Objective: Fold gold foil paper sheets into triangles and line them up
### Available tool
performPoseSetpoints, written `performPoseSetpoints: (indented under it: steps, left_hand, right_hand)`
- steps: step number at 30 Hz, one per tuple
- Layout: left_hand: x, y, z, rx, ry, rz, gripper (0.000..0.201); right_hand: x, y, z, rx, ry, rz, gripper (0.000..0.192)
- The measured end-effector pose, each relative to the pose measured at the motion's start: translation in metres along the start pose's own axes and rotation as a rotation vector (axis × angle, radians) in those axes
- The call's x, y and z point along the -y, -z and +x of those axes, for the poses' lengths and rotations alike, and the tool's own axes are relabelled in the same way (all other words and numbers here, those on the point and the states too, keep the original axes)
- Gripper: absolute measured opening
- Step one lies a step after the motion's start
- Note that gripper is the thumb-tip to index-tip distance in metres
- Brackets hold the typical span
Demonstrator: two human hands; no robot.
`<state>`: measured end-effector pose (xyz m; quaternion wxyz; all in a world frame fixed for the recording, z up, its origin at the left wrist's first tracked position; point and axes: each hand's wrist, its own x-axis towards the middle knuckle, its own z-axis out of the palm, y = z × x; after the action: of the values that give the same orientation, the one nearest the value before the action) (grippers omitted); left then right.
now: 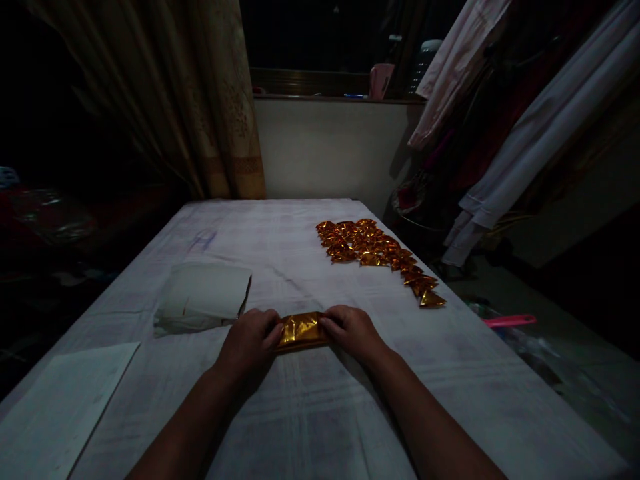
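Observation:
A folded strip of shiny gold foil paper [301, 329] lies on the cloth-covered table, stretched between my two hands. My left hand [253, 337] pinches its left end, with the thumb on top. At the right end, my right hand [354, 331] grips it the same way. Farther back on the right is a cluster of folded gold foil pieces [373, 259], with a tail of them running toward the table's right edge. Left of my left hand sits a greyish paper packet [205, 297], its right edge dark and slightly raised.
A pale sheet [65, 407] lies at the table's near left. Behind the table are a curtain [215, 100], a wall and a sill with a pink cup [381, 80]. Clothes [520, 153] hang at the right, above a pink-handled object [510, 321] beside the table.

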<state>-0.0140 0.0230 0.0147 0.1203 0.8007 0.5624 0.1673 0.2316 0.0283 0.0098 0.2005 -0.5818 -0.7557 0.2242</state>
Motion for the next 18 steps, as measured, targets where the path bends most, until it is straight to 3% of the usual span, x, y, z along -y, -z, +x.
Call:
performPoseSetpoints:
  steps: [5,12,18]
  left_hand:
    - [0.011,-0.017,0.002,-0.187,-0.072,0.02,0.012]
    - [0.015,-0.022,0.004,-0.166,-0.063,-0.053,0.004]
    - [0.011,-0.018,0.005,-0.133,-0.06,-0.061,0.005]
  right_hand:
    - [0.012,0.001,0.011,0.047,-0.116,-0.157,0.017]
    - [0.024,0.013,0.025,0.174,-0.109,-0.303,0.024]
    - [0.02,0.008,0.028,0.154,-0.105,-0.275,0.02]
